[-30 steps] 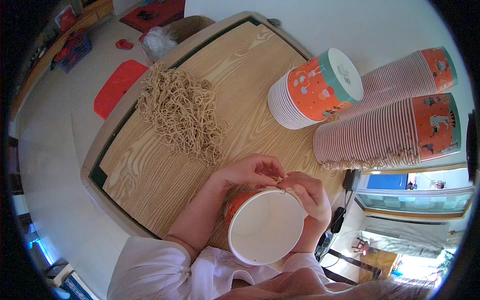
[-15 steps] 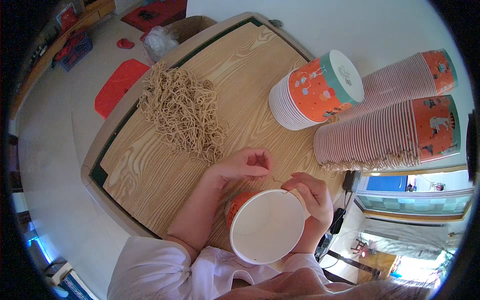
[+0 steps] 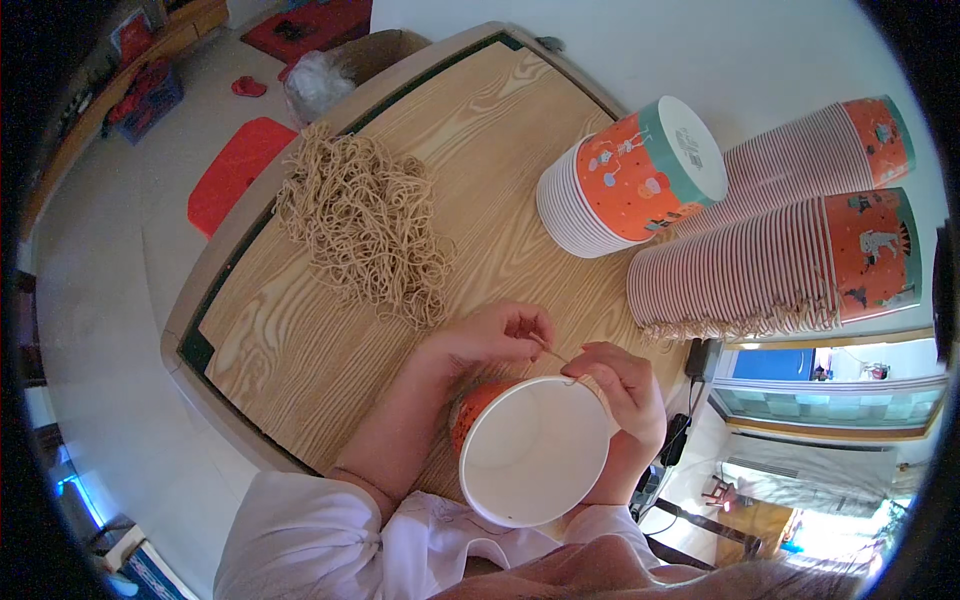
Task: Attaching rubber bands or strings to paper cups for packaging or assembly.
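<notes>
My left hand [image 3: 503, 333] is closed in a pinch on one end of a short tan string [image 3: 549, 350]. The string runs fairly straight to my right hand [image 3: 622, 388], whose thumb and finger grip it at the rim of a paper bucket [image 3: 535, 455]. This bucket is tilted with its white inside facing me, and a bit of its orange printed outside shows on the left. A loop of string lies against the rim under my right fingertips. Beyond my left hand lies a loose heap of tan string [image 3: 365, 225].
A shorter stack of upside-down paper buckets [image 3: 630, 185] stands on the wood-grained table [image 3: 480, 130]. Two longer stacks lie at the right, the nearer stack [image 3: 740, 265] with string ends along its side. A red stool [image 3: 240, 170] stands beyond the table's left edge.
My left hand has moved slightly right and down, closer to my right hand. The string between them now looks straighter. The bucket and right hand have hardly moved.
</notes>
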`<state>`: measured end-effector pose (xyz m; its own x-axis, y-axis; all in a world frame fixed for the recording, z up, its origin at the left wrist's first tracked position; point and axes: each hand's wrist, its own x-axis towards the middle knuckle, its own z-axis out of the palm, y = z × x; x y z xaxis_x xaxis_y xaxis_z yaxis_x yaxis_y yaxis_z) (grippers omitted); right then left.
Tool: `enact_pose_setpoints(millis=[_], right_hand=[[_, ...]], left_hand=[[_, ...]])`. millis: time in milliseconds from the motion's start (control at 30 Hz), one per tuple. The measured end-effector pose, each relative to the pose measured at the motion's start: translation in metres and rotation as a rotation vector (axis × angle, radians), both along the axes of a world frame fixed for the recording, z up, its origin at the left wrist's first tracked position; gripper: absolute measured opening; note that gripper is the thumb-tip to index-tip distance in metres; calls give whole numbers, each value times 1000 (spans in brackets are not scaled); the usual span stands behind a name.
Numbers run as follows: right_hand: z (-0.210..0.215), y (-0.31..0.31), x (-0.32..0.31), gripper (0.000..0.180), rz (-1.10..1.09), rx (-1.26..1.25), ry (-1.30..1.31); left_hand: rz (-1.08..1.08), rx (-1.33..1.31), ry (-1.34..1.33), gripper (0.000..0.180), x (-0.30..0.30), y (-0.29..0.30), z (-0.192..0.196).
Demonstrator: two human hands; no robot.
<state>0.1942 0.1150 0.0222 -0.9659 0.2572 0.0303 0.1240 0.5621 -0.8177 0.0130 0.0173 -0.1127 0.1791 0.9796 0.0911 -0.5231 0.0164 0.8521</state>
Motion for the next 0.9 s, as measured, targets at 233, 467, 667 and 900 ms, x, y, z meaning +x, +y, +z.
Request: enact_pose_setpoints(millis=[233, 467, 667, 900], right_hand=[[0, -1, 3, 22, -26, -31, -39], [0, -5, -3, 22, -21, -15, -30], [5, -3, -2, 23, -30, -5, -38], [0, -2, 1, 21, -29, -17, -55]], left_hand=[[45, -9, -44, 22, -1, 0, 7], [-32, 21, 24, 22, 3, 3, 5], [62, -60, -42, 16, -6, -2, 4], [124, -10, 18, 24, -3, 0, 9]])
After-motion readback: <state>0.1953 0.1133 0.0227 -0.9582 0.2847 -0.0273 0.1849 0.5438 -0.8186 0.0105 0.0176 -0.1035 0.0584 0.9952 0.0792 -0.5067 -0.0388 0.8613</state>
